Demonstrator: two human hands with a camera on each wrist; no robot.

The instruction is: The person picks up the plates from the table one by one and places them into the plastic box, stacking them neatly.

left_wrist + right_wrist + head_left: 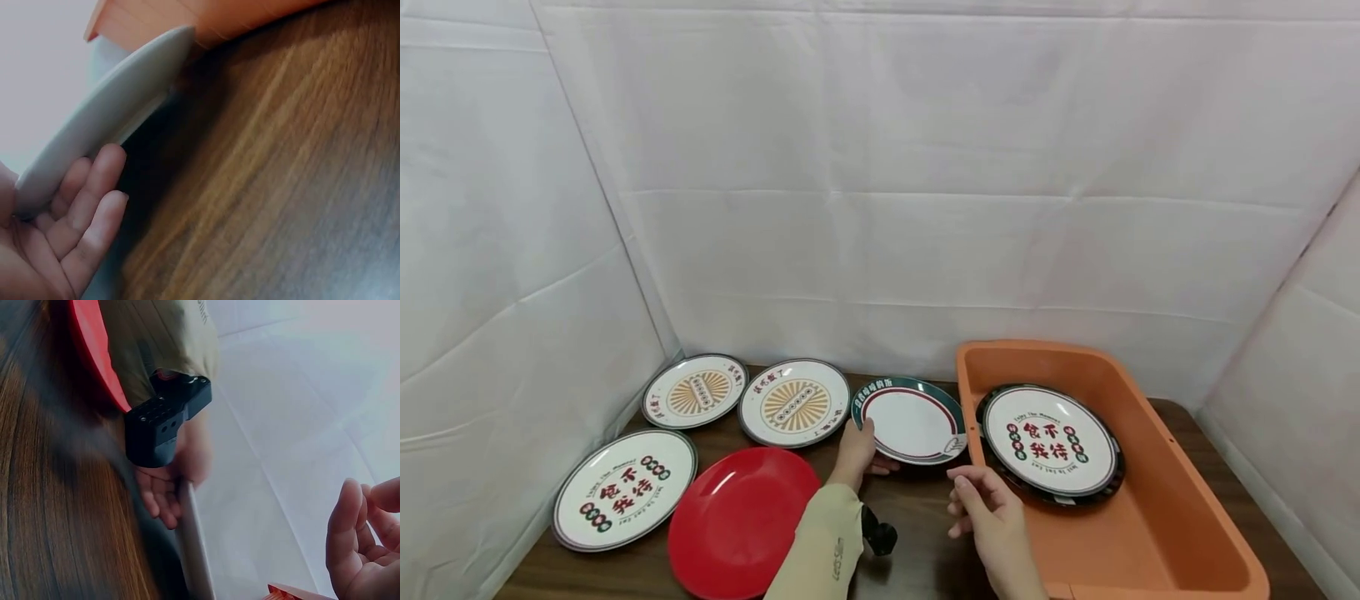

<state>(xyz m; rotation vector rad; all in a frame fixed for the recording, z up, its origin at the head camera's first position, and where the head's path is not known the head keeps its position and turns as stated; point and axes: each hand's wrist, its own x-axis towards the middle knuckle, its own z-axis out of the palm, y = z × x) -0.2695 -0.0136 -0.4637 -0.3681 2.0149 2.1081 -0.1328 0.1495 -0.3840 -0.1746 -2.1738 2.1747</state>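
The left hand [856, 446] grips the near-left rim of the green-rimmed plate [912, 421], thumb on top and fingers [87, 206] curled beneath, tilting that edge off the wooden table [917, 533]; the plate sits just left of the orange tub [1157, 533]. The right hand [988, 508] hovers empty with loosely bent fingers, just in front of the plate and beside the tub's near-left wall, while a printed plate [1049, 442] lies inside the tub and a red plate [741, 521] lies well left of it
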